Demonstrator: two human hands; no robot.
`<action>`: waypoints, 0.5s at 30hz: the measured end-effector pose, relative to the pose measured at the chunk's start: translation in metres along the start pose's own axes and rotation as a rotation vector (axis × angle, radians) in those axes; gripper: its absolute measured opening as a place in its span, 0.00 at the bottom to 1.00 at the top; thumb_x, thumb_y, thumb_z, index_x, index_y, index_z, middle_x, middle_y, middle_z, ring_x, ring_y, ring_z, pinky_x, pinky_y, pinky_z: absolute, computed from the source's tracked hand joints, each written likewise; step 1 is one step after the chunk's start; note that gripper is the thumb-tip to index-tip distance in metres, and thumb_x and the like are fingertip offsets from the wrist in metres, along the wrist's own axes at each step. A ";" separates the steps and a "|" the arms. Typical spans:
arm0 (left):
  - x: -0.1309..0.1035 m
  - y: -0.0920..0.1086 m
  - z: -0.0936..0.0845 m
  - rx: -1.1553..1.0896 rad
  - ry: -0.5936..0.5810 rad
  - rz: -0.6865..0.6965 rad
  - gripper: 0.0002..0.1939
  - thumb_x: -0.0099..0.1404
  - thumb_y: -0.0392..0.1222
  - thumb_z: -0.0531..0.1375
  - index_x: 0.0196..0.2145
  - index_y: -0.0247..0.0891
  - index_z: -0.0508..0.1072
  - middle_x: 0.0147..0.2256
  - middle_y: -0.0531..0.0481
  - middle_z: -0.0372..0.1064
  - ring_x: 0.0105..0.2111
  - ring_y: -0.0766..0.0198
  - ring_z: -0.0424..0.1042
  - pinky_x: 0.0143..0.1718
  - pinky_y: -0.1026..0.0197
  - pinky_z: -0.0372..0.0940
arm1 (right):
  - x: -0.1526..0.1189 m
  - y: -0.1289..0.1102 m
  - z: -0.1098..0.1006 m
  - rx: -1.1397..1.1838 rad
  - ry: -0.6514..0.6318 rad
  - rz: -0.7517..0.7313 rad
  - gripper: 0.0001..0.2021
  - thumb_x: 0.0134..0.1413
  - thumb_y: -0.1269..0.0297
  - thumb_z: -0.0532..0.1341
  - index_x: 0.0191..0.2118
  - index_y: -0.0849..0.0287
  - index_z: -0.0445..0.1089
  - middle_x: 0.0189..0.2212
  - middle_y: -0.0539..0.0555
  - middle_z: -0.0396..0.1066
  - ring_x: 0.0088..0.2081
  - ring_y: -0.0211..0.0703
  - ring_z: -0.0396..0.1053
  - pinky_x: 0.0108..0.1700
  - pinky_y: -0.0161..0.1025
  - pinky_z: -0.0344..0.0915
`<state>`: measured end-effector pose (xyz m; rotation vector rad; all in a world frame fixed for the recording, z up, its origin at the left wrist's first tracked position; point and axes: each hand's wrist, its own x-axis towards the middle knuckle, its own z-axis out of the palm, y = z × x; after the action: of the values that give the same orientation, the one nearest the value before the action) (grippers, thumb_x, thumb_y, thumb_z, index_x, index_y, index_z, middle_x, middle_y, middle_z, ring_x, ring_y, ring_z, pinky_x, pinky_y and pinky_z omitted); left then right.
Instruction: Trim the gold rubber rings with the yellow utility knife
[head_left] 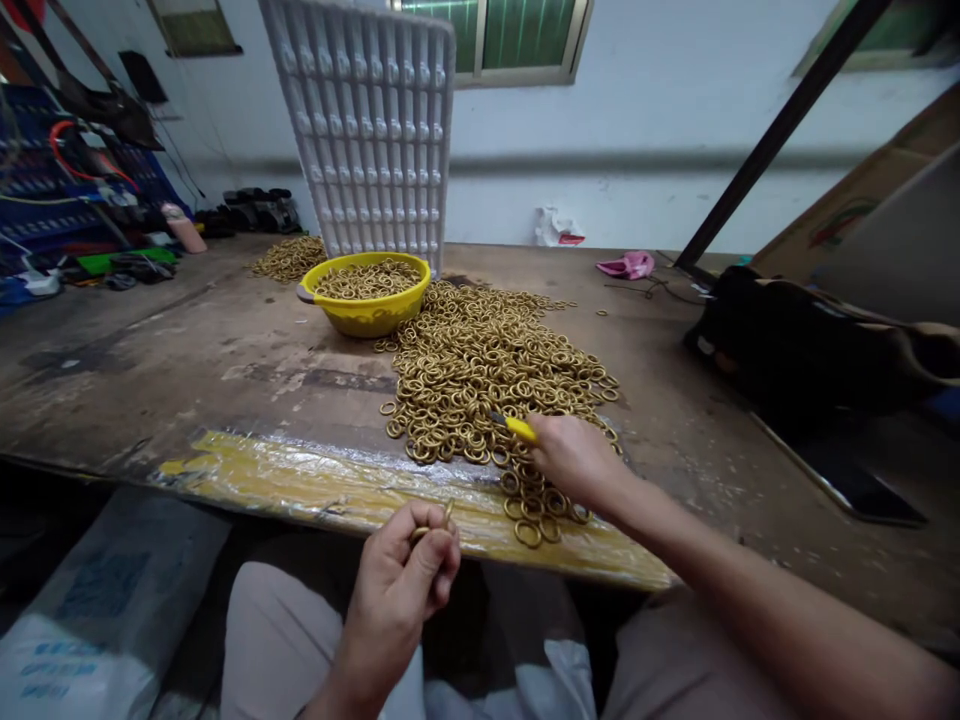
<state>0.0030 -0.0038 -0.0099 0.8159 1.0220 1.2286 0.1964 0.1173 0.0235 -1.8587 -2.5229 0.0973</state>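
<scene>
A big heap of brass rings [487, 370] lies on the worn wooden table [187, 370]. My right hand [574, 460] rests at the heap's near edge and grips a small yellow-handled tool [516, 427] pointing left into the rings. My left hand [405, 580] hovers below the table's taped front edge, above my lap, pinching one brass ring [442, 520] between thumb and fingers. A yellow bowl [367, 315] filled with rings stands at the heap's far left.
A white plastic grid tray [371, 130] leans upright behind the bowl. Another ring pile [289, 257] lies further back left. A dark bag [795, 340] sits at the right, tools and clutter at the far left, white sacks by my left knee.
</scene>
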 end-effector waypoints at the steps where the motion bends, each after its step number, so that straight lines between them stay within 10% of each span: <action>1: 0.001 -0.001 0.000 -0.040 -0.024 -0.034 0.14 0.60 0.49 0.61 0.28 0.37 0.65 0.22 0.55 0.61 0.17 0.75 0.54 0.14 0.73 0.46 | 0.004 0.008 -0.001 0.055 0.020 0.018 0.08 0.55 0.69 0.53 0.34 0.60 0.70 0.27 0.56 0.73 0.27 0.41 0.67 0.27 0.35 0.50; 15: 0.023 -0.012 0.002 -0.546 -0.148 -0.307 0.12 0.60 0.46 0.60 0.38 0.36 0.67 0.28 0.51 0.64 0.19 0.74 0.59 0.12 0.74 0.43 | 0.017 0.009 0.012 -0.049 0.046 -0.117 0.12 0.52 0.55 0.62 0.34 0.59 0.70 0.31 0.54 0.72 0.31 0.43 0.68 0.29 0.35 0.52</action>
<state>0.0096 0.0167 -0.0240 0.3038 0.6153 1.0874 0.1996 0.1358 0.0103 -1.7042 -2.6184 -0.0079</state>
